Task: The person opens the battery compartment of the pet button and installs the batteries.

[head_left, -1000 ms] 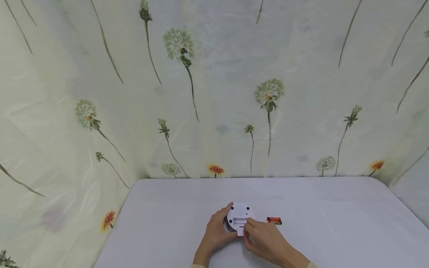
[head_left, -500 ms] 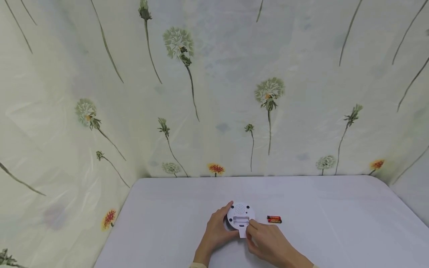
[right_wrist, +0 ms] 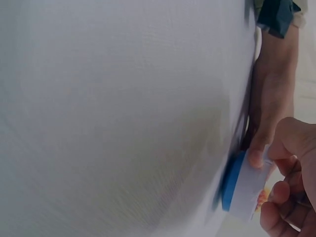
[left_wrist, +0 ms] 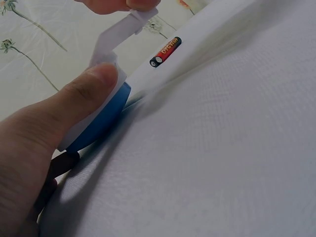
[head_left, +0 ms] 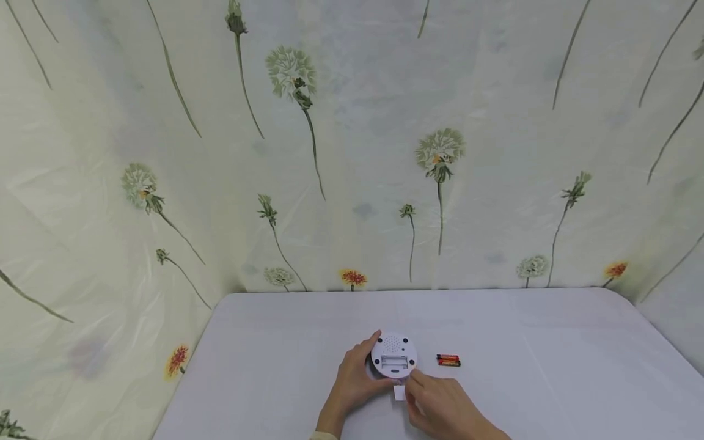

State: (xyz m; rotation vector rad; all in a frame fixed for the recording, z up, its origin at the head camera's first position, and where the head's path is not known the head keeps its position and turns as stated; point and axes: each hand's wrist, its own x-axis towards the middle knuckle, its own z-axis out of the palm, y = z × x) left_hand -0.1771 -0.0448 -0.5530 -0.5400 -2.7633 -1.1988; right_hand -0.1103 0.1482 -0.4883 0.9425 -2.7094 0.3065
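A round white device [head_left: 392, 343] with a blue side lies face down on the table, showing speaker holes, dark feet and a bare battery compartment. My left hand [head_left: 354, 374] grips it around its left edge, the thumb at the near rim. Between thumb and finger, my right hand [head_left: 440, 400] pinches a small white battery cover [head_left: 399, 393] just off the near rim. In the left wrist view the cover [left_wrist: 114, 38] stands tilted above the left thumb. The blue side [right_wrist: 233, 181] shows low in the right wrist view.
Two red and black batteries [head_left: 448, 360] lie side by side to the right of the device. The table [head_left: 275, 354] has a white cloth, and a flower-patterned curtain [head_left: 352, 153] hangs behind its far edge.
My right hand has drawn the cover toward me and slightly right, off the device, so the whole compartment shows. My left hand keeps its grip in place.
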